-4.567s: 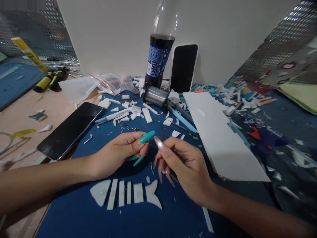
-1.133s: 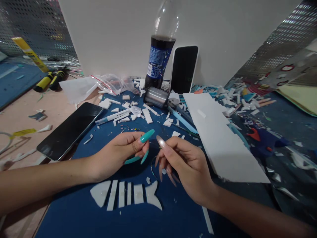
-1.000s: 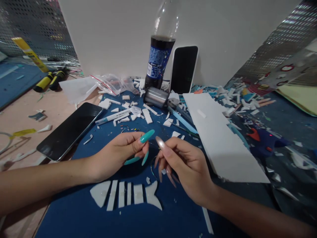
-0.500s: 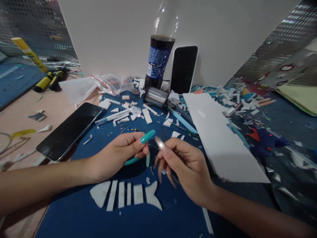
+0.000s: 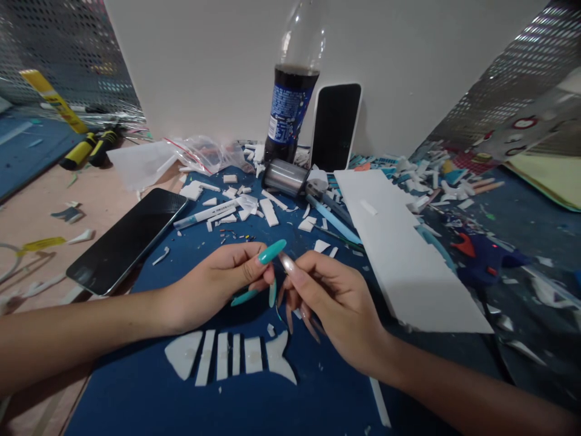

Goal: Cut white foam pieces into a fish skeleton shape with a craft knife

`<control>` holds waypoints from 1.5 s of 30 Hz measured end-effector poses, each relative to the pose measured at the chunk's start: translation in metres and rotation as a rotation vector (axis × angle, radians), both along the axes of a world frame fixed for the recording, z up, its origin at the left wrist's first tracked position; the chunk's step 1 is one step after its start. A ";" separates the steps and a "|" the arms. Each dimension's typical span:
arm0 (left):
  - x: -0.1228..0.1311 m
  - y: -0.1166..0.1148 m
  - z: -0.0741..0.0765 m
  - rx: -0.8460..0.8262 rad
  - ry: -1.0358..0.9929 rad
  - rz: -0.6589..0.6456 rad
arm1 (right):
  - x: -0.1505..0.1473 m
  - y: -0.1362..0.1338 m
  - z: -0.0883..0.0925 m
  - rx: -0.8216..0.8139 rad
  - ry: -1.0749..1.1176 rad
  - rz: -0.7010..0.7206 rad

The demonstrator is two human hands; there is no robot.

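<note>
My left hand [image 5: 236, 275], with long turquoise nails, is closed in a pinch over the blue mat [image 5: 149, 393]. Facing it, my right hand [image 5: 333, 297], with long pinkish nails, pinches too, and the fingertips of both hands nearly meet. A thin dark strand [image 5: 278, 316] hangs in a curve below the fingers; its material is too fine to make out. The pinched ends are mostly hidden by the nails. On the mat just below lie white foam-board pieces laid out as a fish: a head [image 5: 184, 356], several narrow strips [image 5: 222, 357] and a tail [image 5: 280, 358].
A black phone [image 5: 129, 239] lies at left. Behind the hands are a spool [image 5: 285, 178], a pen [image 5: 206, 213], white scraps and a cola bottle [image 5: 293, 109]. Another phone [image 5: 336, 127] leans on the white panel. A white board [image 5: 408, 260] and blue glue gun [image 5: 488, 257] sit at right.
My right hand has shifted slightly left, so its thumb is closer to my left fingertips. The gap with the strand between the hands has narrowed. The foam pieces stay put.
</note>
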State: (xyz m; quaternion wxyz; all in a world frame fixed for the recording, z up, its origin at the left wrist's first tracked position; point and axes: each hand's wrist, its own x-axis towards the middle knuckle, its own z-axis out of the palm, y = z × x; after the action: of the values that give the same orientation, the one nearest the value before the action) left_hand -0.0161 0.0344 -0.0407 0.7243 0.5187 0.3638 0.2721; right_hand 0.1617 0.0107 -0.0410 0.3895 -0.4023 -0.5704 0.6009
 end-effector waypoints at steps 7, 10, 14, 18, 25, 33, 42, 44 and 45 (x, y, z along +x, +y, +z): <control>0.002 0.001 -0.002 -0.012 -0.021 0.016 | -0.001 0.004 -0.001 -0.120 0.049 0.033; 0.002 0.001 -0.002 -0.018 -0.065 0.017 | -0.001 0.006 -0.002 -0.163 0.098 0.067; 0.002 0.001 -0.001 -0.044 -0.116 0.029 | -0.001 0.009 0.000 -0.181 0.162 0.142; 0.003 0.001 0.001 -0.053 -0.139 0.060 | -0.002 0.010 0.001 -0.198 0.188 0.147; 0.005 0.001 0.005 -0.075 -0.167 0.041 | -0.003 0.010 -0.001 -0.188 0.240 0.112; 0.005 0.000 0.009 -0.115 -0.178 0.043 | -0.001 0.009 -0.004 -0.183 0.252 0.032; 0.005 0.001 0.000 -0.100 -0.106 0.124 | -0.001 0.004 -0.004 -0.114 0.191 -0.041; 0.005 0.002 -0.001 -0.098 -0.078 0.137 | -0.001 0.003 -0.003 -0.118 0.163 -0.049; 0.005 0.002 -0.001 -0.095 -0.071 0.141 | -0.001 0.003 -0.003 -0.118 0.152 -0.049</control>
State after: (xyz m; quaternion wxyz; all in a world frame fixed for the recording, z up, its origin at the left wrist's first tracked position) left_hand -0.0108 0.0364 -0.0415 0.7394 0.4469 0.3861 0.3232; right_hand 0.1611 0.0141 -0.0439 0.4219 -0.3916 -0.4928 0.6526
